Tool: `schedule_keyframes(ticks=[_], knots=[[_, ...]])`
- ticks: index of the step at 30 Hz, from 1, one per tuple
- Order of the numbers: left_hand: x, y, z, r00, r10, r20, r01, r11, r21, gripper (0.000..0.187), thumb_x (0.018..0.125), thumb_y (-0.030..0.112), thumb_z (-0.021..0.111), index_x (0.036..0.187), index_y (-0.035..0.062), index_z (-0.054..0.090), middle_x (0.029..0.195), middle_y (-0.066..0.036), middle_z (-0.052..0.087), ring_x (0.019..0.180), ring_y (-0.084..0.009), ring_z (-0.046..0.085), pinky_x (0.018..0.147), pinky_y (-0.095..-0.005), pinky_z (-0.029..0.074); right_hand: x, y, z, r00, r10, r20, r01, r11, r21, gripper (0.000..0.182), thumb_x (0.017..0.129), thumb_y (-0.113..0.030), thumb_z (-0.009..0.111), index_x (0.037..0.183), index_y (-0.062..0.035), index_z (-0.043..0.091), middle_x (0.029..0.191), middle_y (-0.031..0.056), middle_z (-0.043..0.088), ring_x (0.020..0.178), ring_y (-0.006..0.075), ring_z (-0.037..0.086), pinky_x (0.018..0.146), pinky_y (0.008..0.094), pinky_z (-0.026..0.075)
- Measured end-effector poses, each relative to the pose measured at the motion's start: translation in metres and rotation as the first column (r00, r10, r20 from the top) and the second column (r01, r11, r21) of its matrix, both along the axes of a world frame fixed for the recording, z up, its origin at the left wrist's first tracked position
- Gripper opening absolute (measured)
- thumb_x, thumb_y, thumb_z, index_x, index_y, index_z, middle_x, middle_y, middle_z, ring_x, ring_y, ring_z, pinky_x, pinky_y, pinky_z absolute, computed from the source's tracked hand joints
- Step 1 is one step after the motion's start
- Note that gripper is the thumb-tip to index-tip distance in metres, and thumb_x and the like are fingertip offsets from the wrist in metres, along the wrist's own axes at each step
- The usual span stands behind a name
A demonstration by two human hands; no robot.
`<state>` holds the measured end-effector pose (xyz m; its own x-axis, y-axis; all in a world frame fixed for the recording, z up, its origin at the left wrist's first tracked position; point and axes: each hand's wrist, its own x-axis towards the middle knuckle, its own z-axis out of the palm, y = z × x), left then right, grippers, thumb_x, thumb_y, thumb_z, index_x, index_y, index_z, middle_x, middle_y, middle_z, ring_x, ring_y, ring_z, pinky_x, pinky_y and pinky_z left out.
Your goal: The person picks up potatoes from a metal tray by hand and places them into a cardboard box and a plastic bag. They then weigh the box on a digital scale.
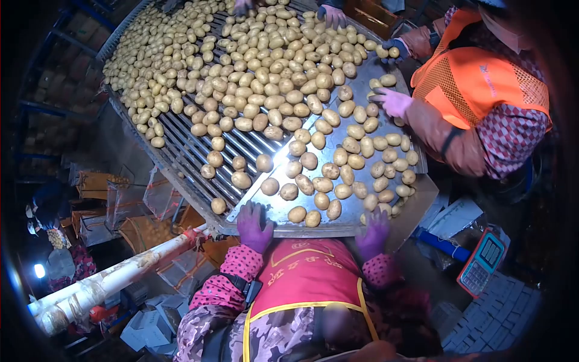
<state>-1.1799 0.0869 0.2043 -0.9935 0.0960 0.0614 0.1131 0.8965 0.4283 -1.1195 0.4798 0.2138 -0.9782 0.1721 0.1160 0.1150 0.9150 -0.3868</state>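
Note:
My left hand, in a purple glove, lies on the near edge of the metal sorting table with its fingers apart and nothing in it. Close ahead of it are a lone potato on the bars and another potato on the plate. My right hand, gloved the same way, is at the table's near right corner, fingers stretched out toward a cluster of potatoes. A large heap of potatoes covers the far part of the table, over the roller bars.
At the right, a person in an orange vest reaches over the potatoes with a pink-gloved hand. Other gloved hands work at the far edge. A white pole stands lower left. A scale display and stacked cartons are lower right.

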Motion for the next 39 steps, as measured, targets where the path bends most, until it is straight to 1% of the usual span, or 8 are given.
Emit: schedule_keyframes(ticks=[10, 13, 15, 17, 22, 27, 33, 39], knots=[[-0.018, 0.092, 0.032, 0.887, -0.275, 0.370, 0.135, 0.922, 0.362, 0.054, 0.089, 0.027, 0.079, 0.135, 0.0058, 0.059, 0.120, -0.020, 0.067, 0.111, -0.0398, 0.068, 0.097, -0.0467, 0.055, -0.070, -0.041, -0.006, 0.857, 0.513, -0.043, -0.512, 0.858, 0.043, 0.067, 0.080, -0.042, 0.081, 0.139, -0.0133, 0.064, 0.149, 0.0166, 0.056, 0.142, 0.0422, 0.047, 0.123, 0.0629, 0.029], [-0.016, 0.094, 0.042, 0.890, -0.263, 0.372, 0.088, 0.900, 0.426, 0.059, 0.093, 0.033, 0.079, 0.141, 0.0042, 0.061, 0.126, -0.022, 0.069, 0.116, -0.0411, 0.068, 0.101, -0.0460, 0.054, -0.098, 0.000, -0.016, 0.920, 0.372, 0.123, -0.355, 0.925, -0.138, 0.081, 0.077, -0.039, 0.087, 0.149, -0.0158, 0.059, 0.157, 0.0159, 0.051, 0.151, 0.0392, 0.041, 0.127, 0.0634, 0.022], [-0.027, 0.076, 0.046, 0.986, -0.148, 0.077, 0.101, 0.895, 0.434, 0.042, 0.089, 0.030, 0.075, 0.121, 0.0044, 0.065, 0.107, -0.023, 0.067, 0.100, -0.0450, 0.067, 0.092, -0.0520, 0.054, -0.099, 0.022, -0.027, 0.938, 0.348, -0.005, -0.343, 0.928, 0.146, 0.079, 0.085, -0.036, 0.081, 0.156, -0.0180, 0.053, 0.164, 0.0153, 0.046, 0.158, 0.0389, 0.032, 0.128, 0.0666, 0.015], [-0.052, 0.037, 0.053, 0.995, 0.068, -0.074, -0.053, 0.981, 0.187, 0.030, 0.081, 0.019, 0.071, 0.105, 0.0032, 0.063, 0.103, -0.024, 0.064, 0.093, -0.0455, 0.064, 0.085, -0.0553, 0.050, -0.094, 0.033, -0.034, 0.972, 0.227, 0.055, -0.233, 0.964, 0.126, 0.079, 0.088, -0.034, 0.077, 0.160, -0.0143, 0.049, 0.166, 0.0183, 0.043, 0.159, 0.0405, 0.031, 0.129, 0.0642, 0.016], [-0.070, -0.055, 0.030, 0.860, 0.469, 0.200, -0.326, 0.808, -0.491, 0.069, 0.085, 0.020, 0.074, 0.150, 0.0067, 0.054, 0.152, -0.025, 0.053, 0.140, -0.0442, 0.050, 0.122, -0.0596, 0.032, -0.054, 0.033, -0.039, 0.997, 0.081, -0.004, -0.081, 0.994, -0.066, 0.074, 0.090, -0.026, 0.072, 0.158, -0.0050, 0.051, 0.165, 0.0226, 0.044, 0.155, 0.0444, 0.035, 0.128, 0.0572, 0.024], [-0.052, -0.030, 0.017, 0.891, 0.332, 0.309, -0.233, 0.920, -0.315, 0.068, 0.084, 0.019, 0.073, 0.149, 0.0128, 0.055, 0.145, -0.020, 0.059, 0.124, -0.0449, 0.061, 0.102, -0.0544, 0.053, -0.005, -0.005, -0.019, 0.996, 0.089, -0.006, -0.089, 0.995, -0.046, 0.064, 0.086, -0.024, 0.074, 0.145, -0.0030, 0.059, 0.152, 0.0214, 0.055, 0.144, 0.0442, 0.047, 0.122, 0.0594, 0.033], [-0.042, 0.050, 0.039, 0.935, -0.088, 0.343, -0.016, 0.956, 0.292, 0.082, 0.079, 0.033, 0.084, 0.148, 0.0067, 0.047, 0.133, -0.025, 0.060, 0.118, -0.0446, 0.063, 0.098, -0.0532, 0.051, -0.011, -0.017, -0.021, 0.994, 0.007, -0.107, -0.014, 0.998, -0.059, 0.054, 0.082, -0.022, 0.075, 0.131, -0.0029, 0.065, 0.135, 0.0192, 0.066, 0.134, 0.0436, 0.055, 0.116, 0.0594, 0.038], [-0.047, 0.054, 0.035, 0.916, -0.135, 0.377, -0.023, 0.922, 0.386, 0.076, 0.092, 0.034, 0.078, 0.154, 0.0019, 0.049, 0.143, -0.025, 0.062, 0.128, -0.0383, 0.065, 0.108, -0.0448, 0.052, 0.010, -0.017, -0.011, 0.982, 0.169, -0.085, -0.169, 0.986, 0.010, 0.053, 0.085, -0.027, 0.074, 0.133, -0.0044, 0.066, 0.137, 0.0197, 0.065, 0.132, 0.0448, 0.056, 0.114, 0.0604, 0.040]])
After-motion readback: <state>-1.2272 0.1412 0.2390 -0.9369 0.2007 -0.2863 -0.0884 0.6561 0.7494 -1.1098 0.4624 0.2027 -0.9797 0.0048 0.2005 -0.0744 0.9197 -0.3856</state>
